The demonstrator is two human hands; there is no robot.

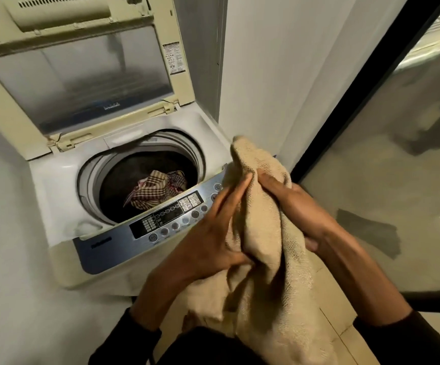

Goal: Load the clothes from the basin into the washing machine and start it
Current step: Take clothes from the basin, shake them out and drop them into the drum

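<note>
Cramped laundry corner, pale wall (266, 75) beyond the hands, dark-framed glass door (398, 154) off to the right hand's side. From the head view: top-loading washing machine (55, 185) ahead of the left hand, lid (76, 75) up, checked clothes (155, 191) already down in the drum (113, 188). Left hand (213, 233) and right hand (292, 204) both gripping a beige knitted garment (266, 254), bunched between them, just above the control panel (166, 219). Basin not in view. Risks, as a guess: trailing cloth brushing the buttons, or a hanging end catching the tub rim and draping outside.
</note>
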